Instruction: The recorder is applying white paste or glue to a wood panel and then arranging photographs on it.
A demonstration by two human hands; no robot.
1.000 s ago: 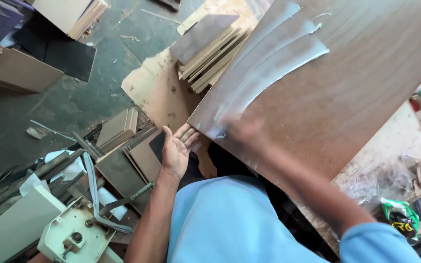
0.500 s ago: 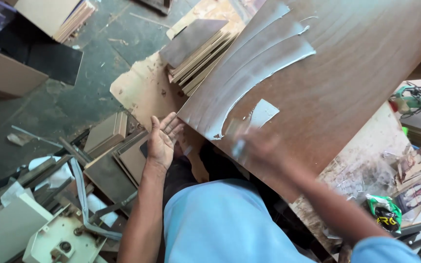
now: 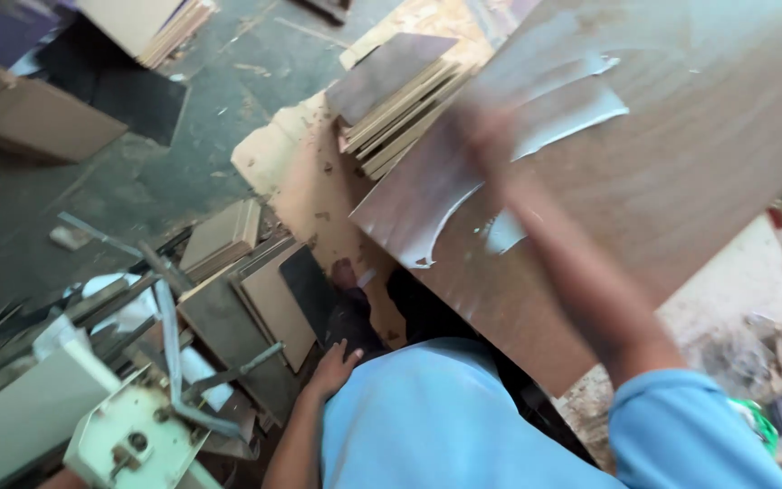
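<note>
So, step: our right hand [image 3: 486, 136], blurred and grip unclear, was spreading white glue [image 3: 572, 104] over the brown board [image 3: 699, 181].
Left hand [image 3: 332, 367]: loose, holding nothing.
Next: probably even strokes toward bare wood.

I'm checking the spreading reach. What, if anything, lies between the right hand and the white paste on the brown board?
Nothing visible: the blurred right hand lies on the brown board, against the white paste.

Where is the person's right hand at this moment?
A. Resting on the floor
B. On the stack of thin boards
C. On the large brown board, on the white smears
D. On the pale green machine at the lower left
C: the right hand, blurred, lies on the large brown board, right at the white smears, clear of the stack of thin boards.
</note>
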